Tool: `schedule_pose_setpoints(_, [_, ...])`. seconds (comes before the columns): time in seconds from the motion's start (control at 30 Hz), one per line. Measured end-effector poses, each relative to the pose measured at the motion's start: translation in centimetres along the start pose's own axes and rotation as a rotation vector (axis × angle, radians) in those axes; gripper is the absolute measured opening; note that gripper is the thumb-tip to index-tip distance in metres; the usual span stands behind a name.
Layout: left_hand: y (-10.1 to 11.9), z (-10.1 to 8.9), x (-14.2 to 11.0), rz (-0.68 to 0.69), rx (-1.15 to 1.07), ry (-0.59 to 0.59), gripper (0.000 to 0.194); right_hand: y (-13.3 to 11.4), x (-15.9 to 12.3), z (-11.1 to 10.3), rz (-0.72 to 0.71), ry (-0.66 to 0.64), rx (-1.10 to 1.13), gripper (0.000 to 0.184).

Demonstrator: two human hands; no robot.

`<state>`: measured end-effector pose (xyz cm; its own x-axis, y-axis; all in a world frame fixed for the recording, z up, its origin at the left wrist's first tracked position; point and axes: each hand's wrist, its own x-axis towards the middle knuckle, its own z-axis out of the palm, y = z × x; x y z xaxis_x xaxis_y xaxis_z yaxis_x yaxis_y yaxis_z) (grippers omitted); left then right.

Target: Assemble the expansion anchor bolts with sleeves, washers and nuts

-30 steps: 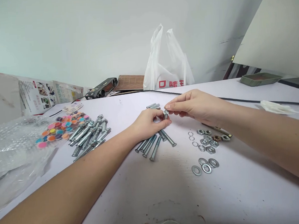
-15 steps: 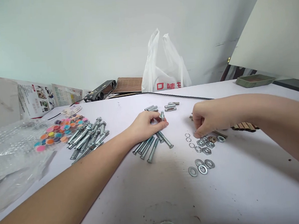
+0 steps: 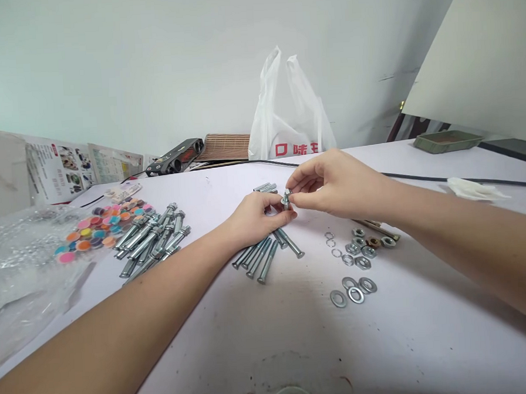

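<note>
My left hand (image 3: 256, 218) is closed around an upright metal bolt (image 3: 285, 200) whose top pokes out above the fingers. My right hand (image 3: 333, 183) pinches a small metal part, probably a nut, right on the bolt's tip. Several loose bolts (image 3: 262, 254) lie on the white table just under my left hand. To the right sit small ring washers (image 3: 331, 244), a cluster of hex nuts (image 3: 363, 247) and three flat washers (image 3: 353, 291).
A larger pile of long bolts (image 3: 150, 241) and coloured round discs (image 3: 97, 226) lie at the left, beside crumpled bubble wrap (image 3: 20, 268). A white plastic bag (image 3: 291, 122), a black cable (image 3: 442, 179), a green tray (image 3: 447, 141) and a white tissue (image 3: 474, 188) sit further back.
My right hand went from the bolt tip down to the nuts and washers, then came back up to the bolt tip with a small part pinched in it. My left hand stayed put.
</note>
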<state>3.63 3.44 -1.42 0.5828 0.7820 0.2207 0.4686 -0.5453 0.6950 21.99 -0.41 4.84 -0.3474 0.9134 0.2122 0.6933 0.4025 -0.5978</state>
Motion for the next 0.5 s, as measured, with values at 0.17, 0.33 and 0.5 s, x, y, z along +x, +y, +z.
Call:
schedule_pose_setpoints(0.17, [-0.15, 0.01, 0.04, 0.006, -0.010, 0.006, 0.028, 0.81, 0.20, 0.65, -0.159, 0.047, -0.031, 0.021])
schedule_pose_setpoints(0.33, [-0.43, 0.13, 0.14, 0.028, 0.005, 0.033, 0.031, 1.09, 0.36, 0.65, -0.258, 0.068, -0.075, 0.023])
schedule_pose_setpoints(0.5, [-0.61, 0.12, 0.22, 0.043, 0.009, 0.023, 0.030, 1.12, 0.33, 0.58, -0.307, 0.037, -0.088, 0.023])
